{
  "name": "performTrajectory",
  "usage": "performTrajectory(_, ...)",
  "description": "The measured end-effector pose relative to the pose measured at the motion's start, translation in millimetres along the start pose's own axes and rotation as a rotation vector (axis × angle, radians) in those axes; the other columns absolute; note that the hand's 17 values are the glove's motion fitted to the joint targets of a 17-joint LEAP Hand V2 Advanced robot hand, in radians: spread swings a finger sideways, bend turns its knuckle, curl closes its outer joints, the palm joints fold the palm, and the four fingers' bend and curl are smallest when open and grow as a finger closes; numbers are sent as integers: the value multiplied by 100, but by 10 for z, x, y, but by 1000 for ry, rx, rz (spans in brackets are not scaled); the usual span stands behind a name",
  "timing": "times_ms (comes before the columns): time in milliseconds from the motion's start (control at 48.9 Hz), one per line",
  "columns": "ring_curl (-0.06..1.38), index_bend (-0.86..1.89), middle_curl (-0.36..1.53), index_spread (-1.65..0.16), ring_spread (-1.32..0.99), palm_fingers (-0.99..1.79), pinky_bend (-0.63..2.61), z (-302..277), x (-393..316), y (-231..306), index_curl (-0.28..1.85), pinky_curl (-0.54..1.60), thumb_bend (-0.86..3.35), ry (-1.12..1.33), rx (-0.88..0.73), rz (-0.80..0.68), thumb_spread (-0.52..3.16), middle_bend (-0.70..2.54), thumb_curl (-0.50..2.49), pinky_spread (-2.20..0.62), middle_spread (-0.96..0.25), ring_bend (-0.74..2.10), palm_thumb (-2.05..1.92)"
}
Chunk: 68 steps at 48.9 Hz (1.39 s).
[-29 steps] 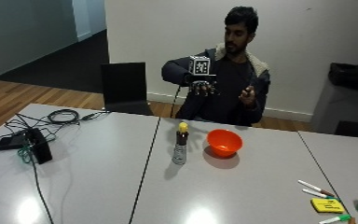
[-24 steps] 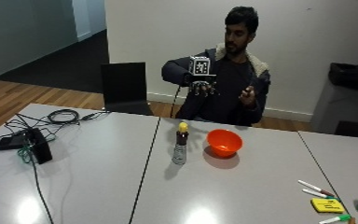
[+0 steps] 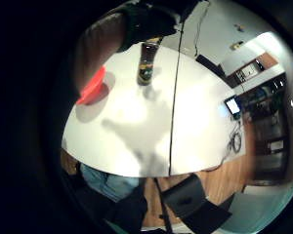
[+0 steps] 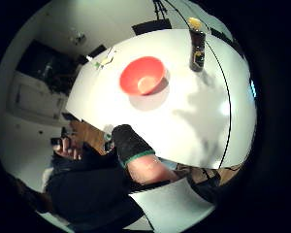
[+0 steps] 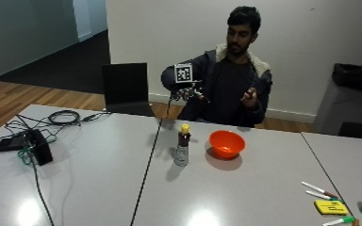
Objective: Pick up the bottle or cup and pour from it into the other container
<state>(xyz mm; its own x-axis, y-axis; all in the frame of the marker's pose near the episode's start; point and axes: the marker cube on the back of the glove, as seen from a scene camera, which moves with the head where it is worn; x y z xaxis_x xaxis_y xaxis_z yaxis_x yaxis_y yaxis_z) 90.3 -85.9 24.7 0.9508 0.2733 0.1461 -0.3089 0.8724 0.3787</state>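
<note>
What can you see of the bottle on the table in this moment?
The bottle is small and slim, with a yellow cap, a dark upper part, and a clear-looking lower part. A dark label shows in the thumb-side palm view. It stands upright and capped on the grey table, just beside the seam between tabletops, with the orange bowl close beside it but apart. Nothing touches it; the gloved hand is raised above the table's far edge, holding nothing.

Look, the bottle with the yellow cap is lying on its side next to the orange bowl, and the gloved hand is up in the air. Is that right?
Not quite. The bottle is standing upright, not lying on its side, as the outside view shows. It does stand next to the orange bowl, and the gloved hand is up in the air above the table, holding nothing.
</note>
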Motion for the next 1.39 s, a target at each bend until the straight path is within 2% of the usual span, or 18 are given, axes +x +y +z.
performTrajectory(102,18,11,27,-30,23,24,56,78,388,136,20,23,-3,-100,-225,-132,89,28,29,36,8,19,28)
performTrajectory(164,18,12,28,-28,24,22,58,225,550,36,20,24,-3,-161,-239,-110,88,28,30,36,9,20,29)
performTrajectory(245,19,12,28,-26,25,20,60,483,678,-172,20,25,-3,-232,-161,-70,87,28,31,36,11,20,30)
performTrajectory(307,20,13,29,-25,25,18,62,686,805,-247,20,25,-3,-303,-151,-124,87,28,32,37,12,20,31)
performTrajectory(327,20,13,29,-25,25,18,62,753,828,-274,20,25,-3,-331,-154,-109,86,28,32,37,13,19,31)
performTrajectory(409,20,13,30,-23,26,16,64,1019,784,-489,20,26,-3,-476,-183,147,85,29,33,37,14,19,33)
performTrajectory(450,20,13,30,-23,26,15,64,1166,761,-618,21,26,-3,-577,-161,216,85,29,34,37,14,19,34)
performTrajectory(552,21,13,31,-22,26,16,65,1427,729,-762,21,26,-2,-811,-142,266,84,30,35,37,14,20,38)
performTrajectory(696,22,13,32,-22,25,24,69,1760,702,-899,21,27,-2,-1008,-171,270,82,31,37,36,10,23,47)
performTrajectory(798,23,14,33,-22,23,31,67,1933,695,-968,22,27,-2,-1096,-129,281,79,33,38,35,5,25,51)
performTrajectory(982,28,14,34,-26,10,67,59,2148,687,-1080,24,24,-2,-1241,-135,315,74,35,40,28,-9,40,61)
performTrajectory(1227,33,11,35,-31,-8,99,51,2334,602,-1077,26,26,-2,-1277,-224,299,67,35,42,14,-24,50,76)
performTrajectory(1391,36,17,40,-32,-16,128,40,2302,608,-1022,29,25,1,-1238,-260,270,60,46,45,3,-28,55,95)
